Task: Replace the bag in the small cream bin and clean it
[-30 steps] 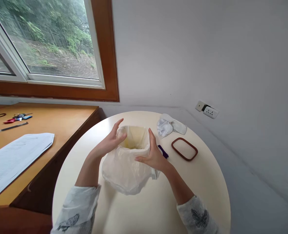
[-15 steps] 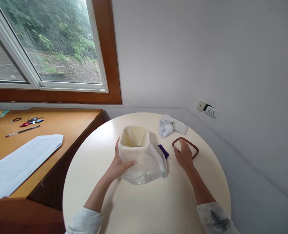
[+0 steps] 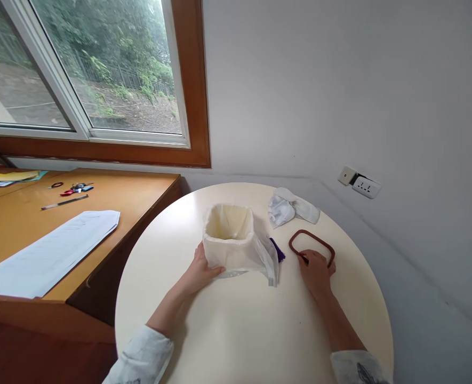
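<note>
A small cream waste bin [image 3: 231,250] stands on the round table, lined with a thin clear plastic bag [image 3: 265,261]. The bag is folded over the rim, and its loose part hangs out to the right. My left hand [image 3: 201,269] is wrapped round the bin's near left side, thumb in front; its other fingers are partly hidden. Off to the right, my right hand [image 3: 316,272] grips the near edge of a brown rounded rectangular rim ring [image 3: 311,233]. The ring's far side looks slightly raised, though I cannot tell whether it touches the table.
Crumpled white plastic [image 3: 292,207] lies at the back of the round table [image 3: 244,330]. A purple item [image 3: 277,250] sits partly behind the bag. On the wooden desk [image 3: 140,181] at left are papers [image 3: 60,250], a pen [image 3: 64,202] and keys [image 3: 78,189]. A wall socket [image 3: 366,186] is at right.
My right hand has shifted from the ring's left corner to its near edge and closed on it. Less of the bag shows below the bin's front. The view has turned slightly left.
</note>
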The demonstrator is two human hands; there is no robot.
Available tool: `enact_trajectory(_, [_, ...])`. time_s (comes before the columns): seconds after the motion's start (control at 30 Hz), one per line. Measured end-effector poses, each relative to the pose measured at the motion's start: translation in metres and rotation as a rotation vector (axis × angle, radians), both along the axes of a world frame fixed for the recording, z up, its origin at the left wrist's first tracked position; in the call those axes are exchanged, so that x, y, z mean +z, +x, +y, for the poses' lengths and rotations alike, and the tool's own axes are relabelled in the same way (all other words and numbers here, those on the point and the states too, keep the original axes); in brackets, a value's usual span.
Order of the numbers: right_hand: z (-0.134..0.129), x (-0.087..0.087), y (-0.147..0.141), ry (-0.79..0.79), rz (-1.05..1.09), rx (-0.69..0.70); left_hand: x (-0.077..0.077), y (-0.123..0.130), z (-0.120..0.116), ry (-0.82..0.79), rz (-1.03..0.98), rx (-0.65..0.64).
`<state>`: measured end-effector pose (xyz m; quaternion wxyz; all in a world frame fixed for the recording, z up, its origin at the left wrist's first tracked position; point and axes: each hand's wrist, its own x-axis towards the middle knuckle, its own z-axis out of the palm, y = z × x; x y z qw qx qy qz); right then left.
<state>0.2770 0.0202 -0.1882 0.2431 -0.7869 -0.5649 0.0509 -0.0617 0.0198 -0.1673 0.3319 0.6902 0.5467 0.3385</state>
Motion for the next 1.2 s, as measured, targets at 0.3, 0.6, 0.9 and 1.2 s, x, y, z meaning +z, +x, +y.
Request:
enact_trajectory(0.3, [-0.014, 0.031, -0.005, 0.254, 0.288, 0.133, 0.044, -0.043, -0.004, 0.074, -0.084, 0.068])
enact_trajectory(0.6, [0.003, 0.138, -0.078, 0.639, 0.131, 0.770, 0.151, -0.017, 0.012, 0.277, -0.467, 0.302])
enact_trajectory(0.9, [0.023, 0.171, -0.147, 0.713, 0.030, 0.998, 0.172, 0.022, 0.017, 0.254, -0.542, 0.198])
enact_trajectory(1.2, [0.027, 0.154, -0.147, 0.777, 0.294, 0.925, 0.162, 0.012, 0.029, 0.166, -0.539, 0.203])
